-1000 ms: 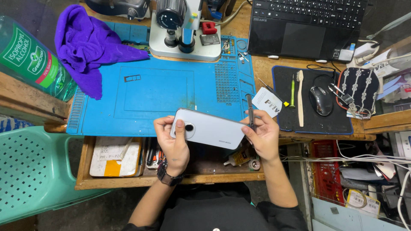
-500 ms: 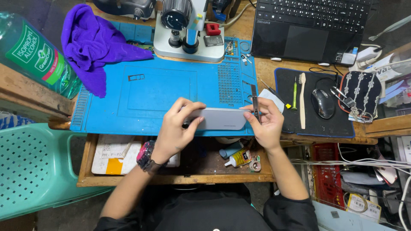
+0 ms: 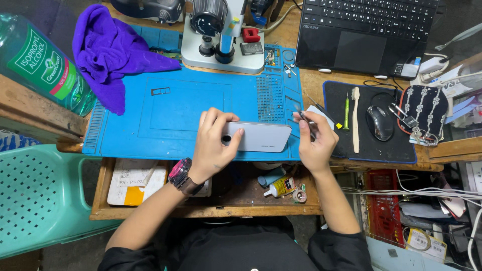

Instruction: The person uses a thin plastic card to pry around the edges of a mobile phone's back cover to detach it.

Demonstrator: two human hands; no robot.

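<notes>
While the person sits at the counter (image 3: 311,83), the left hand (image 3: 213,145) lies over the left end of a silver-grey phone (image 3: 261,137), fingers (image 3: 217,118) curled across its top edge and thumb on its near face, holding it. Phone lies back-up, long axis left to right, on the near right part of the blue work mat (image 3: 186,108), close to the mat's near edge. Right hand (image 3: 317,143) sits just beside the phone's right end; its fingers are pinched narrow around thin metal tweezers (image 3: 305,118), tips pointing away from the person. Whether the tweezers touch the phone, cannot tell.

Surroundings: purple cloth (image 3: 113,52) bunched on the mat's far left corner. Microscope (image 3: 218,35) stands at the mat's far edge. Laptop (image 3: 366,32) behind, to the right. Black pad (image 3: 371,123) right of the mat carries a computer mouse (image 3: 380,122), a green screwdriver (image 3: 346,110) and a pale brush (image 3: 355,118). Green-tinted plastic bottle (image 3: 42,62) lies on a wooden ledge, far left. Open drawer below the counter holds a small glue bottle (image 3: 281,185). Watch (image 3: 179,173) on the left wrist.
</notes>
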